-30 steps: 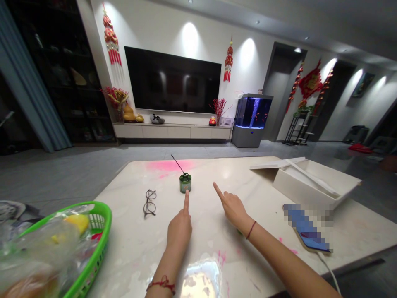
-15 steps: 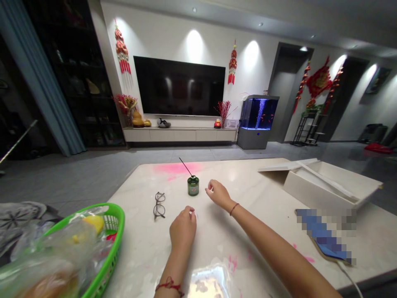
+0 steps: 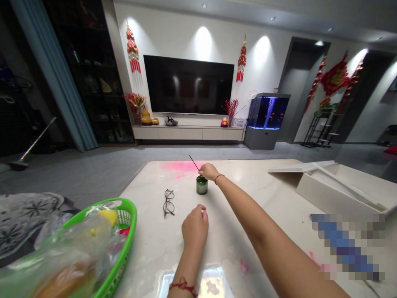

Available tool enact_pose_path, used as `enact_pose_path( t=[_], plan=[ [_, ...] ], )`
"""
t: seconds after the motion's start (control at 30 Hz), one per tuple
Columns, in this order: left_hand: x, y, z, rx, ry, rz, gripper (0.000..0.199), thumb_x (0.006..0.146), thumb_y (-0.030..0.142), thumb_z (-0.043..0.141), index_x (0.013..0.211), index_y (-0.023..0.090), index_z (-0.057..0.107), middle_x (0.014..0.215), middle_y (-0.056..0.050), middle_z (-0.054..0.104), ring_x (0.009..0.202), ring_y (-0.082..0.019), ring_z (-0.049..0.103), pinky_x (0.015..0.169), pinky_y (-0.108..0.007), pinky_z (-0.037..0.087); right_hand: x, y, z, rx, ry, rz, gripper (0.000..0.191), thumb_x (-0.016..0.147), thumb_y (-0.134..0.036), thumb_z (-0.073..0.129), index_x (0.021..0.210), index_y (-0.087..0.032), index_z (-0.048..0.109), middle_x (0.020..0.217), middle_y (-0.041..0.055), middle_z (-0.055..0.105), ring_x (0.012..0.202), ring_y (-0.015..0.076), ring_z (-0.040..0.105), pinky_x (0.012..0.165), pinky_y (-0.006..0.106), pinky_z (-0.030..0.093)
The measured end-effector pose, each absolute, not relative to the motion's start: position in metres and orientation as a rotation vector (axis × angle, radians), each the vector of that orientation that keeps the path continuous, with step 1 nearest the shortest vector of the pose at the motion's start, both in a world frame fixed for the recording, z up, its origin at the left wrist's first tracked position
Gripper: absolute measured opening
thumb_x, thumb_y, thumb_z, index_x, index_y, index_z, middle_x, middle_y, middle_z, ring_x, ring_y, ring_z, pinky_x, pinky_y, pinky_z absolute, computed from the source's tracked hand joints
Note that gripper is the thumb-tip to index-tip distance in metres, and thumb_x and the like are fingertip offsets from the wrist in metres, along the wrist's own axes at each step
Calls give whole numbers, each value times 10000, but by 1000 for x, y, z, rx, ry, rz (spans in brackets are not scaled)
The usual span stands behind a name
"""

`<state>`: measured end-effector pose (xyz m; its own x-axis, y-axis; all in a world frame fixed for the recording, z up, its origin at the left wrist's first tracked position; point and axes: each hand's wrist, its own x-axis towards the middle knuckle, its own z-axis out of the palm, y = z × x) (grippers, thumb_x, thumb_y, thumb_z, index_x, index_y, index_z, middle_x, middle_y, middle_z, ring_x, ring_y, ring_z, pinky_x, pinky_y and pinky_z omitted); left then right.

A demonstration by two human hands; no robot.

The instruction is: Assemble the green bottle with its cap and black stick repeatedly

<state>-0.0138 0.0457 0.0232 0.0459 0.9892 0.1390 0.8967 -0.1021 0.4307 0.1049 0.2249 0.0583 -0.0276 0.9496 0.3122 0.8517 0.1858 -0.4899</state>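
Observation:
A small green glass bottle (image 3: pixel 202 186) stands upright on the pale table, a thin black stick (image 3: pixel 194 162) slanting up and left from its mouth. My right hand (image 3: pixel 209 171) is at the bottle's top, its fingers pinched around the lower end of the stick; the fingertips partly hide the bottle's neck. Nearer to me, my left hand (image 3: pixel 195 227) rests over the table with its fingers curled in, and nothing shows in it. To its left lies a pair of eyeglasses (image 3: pixel 169 202) with thin dark frames.
A green plastic basket (image 3: pixel 132 215) with plastic bags stands at the left. On the right are an open white box (image 3: pixel 344 186) and a blurred-out blue flat object (image 3: pixel 344 246). Pink stains (image 3: pixel 180 166) mark the marble-like table (image 3: pixel 248 194).
My right hand has moved forward and left, from beside the bottle to its mouth, and has closed at the stick. My left hand keeps its curled pose. The view has turned slightly left.

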Motion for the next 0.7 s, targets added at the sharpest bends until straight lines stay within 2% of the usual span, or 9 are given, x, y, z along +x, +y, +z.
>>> enact_pose_path(
  t=[0.07, 0.2, 0.3, 0.4, 0.53, 0.7],
  plan=[
    [-13, 45, 24, 2088, 1934, 602, 236, 849, 259, 399, 997, 243, 582, 930, -26, 678, 787, -157, 612, 605, -248, 331, 103, 229, 63, -1702, -1792, 231, 145, 739, -219, 576, 803, -175, 699, 837, 45, 702, 812, 148, 629, 703, 188, 433],
    [-13, 43, 22, 2094, 1913, 605, 234, 847, 255, 404, 992, 244, 587, 929, -22, 679, 781, -158, 614, 611, -252, 337, 113, 237, 91, -1694, -1525, 170, 312, 847, -266, 398, 1008, -140, 634, 1013, 85, 668, 931, 139, 608, 775, 198, 439],
    [-13, 42, 21, 2085, 1904, 618, 232, 843, 256, 410, 985, 241, 593, 929, -28, 679, 788, -159, 614, 617, -252, 343, 130, 239, 120, -1660, -1433, 166, 373, 872, -301, 330, 1057, -123, 599, 982, 95, 674, 906, 131, 618, 748, 199, 464],
    [-14, 43, 20, 2050, 1895, 668, 226, 833, 251, 424, 977, 239, 598, 928, -29, 679, 793, -163, 612, 626, -249, 350, 147, 230, 135, -1661, -1459, 251, 290, 847, -282, 414, 919, -111, 636, 838, 90, 695, 742, 123, 644, 621, 179, 487],
    [-13, 46, 19, 1833, 1806, 834, 218, 830, 283, 431, 940, 236, 615, 896, -23, 683, 776, -156, 609, 629, -235, 371, 148, 208, 123, -1726, -1642, 443, 107, 712, -201, 640, 696, -95, 636, 579, 57, 660, 494, 97, 594, 489, 168, 483],
    [-13, 49, 16, 1658, 1700, 923, 199, 819, 291, 445, 864, 228, 628, 887, -25, 684, 776, -156, 606, 653, -229, 392, 128, 197, 101, -1798, -1978, 513, 65, 669, -172, 675, 652, -110, 663, 573, 49, 662, 506, 102, 602, 503, 165, 479]
  ],
)
